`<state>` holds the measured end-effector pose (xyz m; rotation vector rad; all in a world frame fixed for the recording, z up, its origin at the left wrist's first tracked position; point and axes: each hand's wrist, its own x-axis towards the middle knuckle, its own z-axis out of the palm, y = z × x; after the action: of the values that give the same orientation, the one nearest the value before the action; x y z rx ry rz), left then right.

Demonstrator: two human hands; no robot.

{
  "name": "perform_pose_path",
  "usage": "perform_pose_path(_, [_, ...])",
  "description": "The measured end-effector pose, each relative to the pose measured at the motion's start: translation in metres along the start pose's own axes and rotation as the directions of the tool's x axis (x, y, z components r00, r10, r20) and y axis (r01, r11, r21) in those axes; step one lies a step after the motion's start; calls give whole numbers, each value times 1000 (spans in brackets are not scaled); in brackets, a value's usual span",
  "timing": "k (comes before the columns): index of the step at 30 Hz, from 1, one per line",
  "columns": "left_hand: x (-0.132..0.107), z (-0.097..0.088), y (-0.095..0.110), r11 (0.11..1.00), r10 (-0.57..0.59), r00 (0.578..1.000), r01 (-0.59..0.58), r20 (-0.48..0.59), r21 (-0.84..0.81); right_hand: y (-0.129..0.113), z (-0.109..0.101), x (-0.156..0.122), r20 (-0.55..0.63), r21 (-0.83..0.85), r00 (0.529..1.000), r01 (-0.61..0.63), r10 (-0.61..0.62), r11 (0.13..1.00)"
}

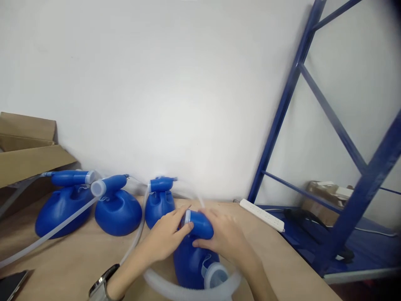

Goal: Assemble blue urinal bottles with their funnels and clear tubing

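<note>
My left hand [166, 234] has its fingers and thumb around the white-rimmed left end of a blue cylindrical piece [200, 225]. From the other side, my right hand [228, 236] wraps the rounded right end of the same piece. Directly below it is a blue plastic jug [187, 265] on the table. A translucent white cap [216, 276] hangs by a strap at the jug's right front. In front, a ribbed clear hose [188, 292] curves across, blurred. How the piece meets the jug is partly hidden by my fingers.
Three similar blue jugs [117, 211] with tops and hoses stand on the wooden table [266, 259] to the left. A cardboard box [31, 165] is behind them, a phone [12, 286] at lower left. Rightward are a white power strip [262, 215] and blue rack [290, 83].
</note>
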<state>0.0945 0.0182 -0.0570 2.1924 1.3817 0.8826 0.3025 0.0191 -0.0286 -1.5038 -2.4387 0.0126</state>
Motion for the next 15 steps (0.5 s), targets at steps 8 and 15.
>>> perform_pose_path(8, [8, 18, -3, 999, -32, 995, 35, -90, 33, -14, 7, 2, -8, -143, 998, -70, 70, 987])
perform_pose_path(15, [23, 2, -25, 919, -208, 977, 208, 36, -336, 7, 11, 0, -1, 7, 1000, -20, 20, 1000])
